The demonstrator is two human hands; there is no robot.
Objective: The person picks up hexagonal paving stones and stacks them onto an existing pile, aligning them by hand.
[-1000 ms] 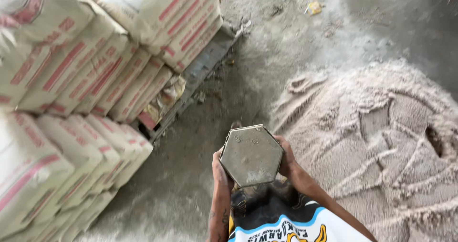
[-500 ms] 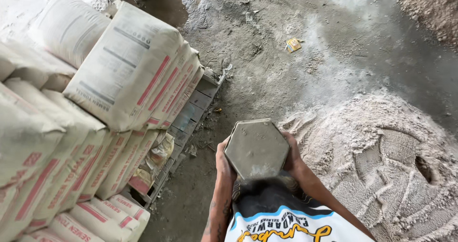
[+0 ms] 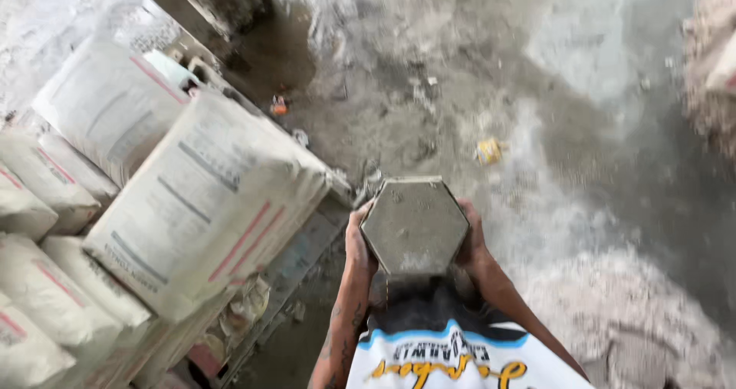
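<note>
Block: a grey six-sided concrete block [image 3: 415, 226] is held at chest height, in front of the person's printed shirt [image 3: 452, 358], above the dusty floor [image 3: 583, 128].
Block facing: its flat six-sided face is turned up toward the camera; one flat edge lies on the far side and one on the near side, with corner points out to the left and right.
Long axis: the widest line runs left to right, from corner to corner, between the two hands; the face tilts slightly.
Left hand: the left hand [image 3: 359, 239] is curled against the block's left corner, fingers wrapped over the edge and pressing in.
Right hand: the right hand [image 3: 471, 239] is cupped on the right corner in the same way, fingers closed on the edge.
Sacks: stacked paper sacks [image 3: 199, 205] with red stripes fill the left side, just beside the left forearm, resting on a pallet [image 3: 299, 259].
Sand pile: a pale heap of sand [image 3: 629, 320] lies near right.
Scrap: a small yellow scrap [image 3: 488, 151] lies on the floor beyond the block.
</note>
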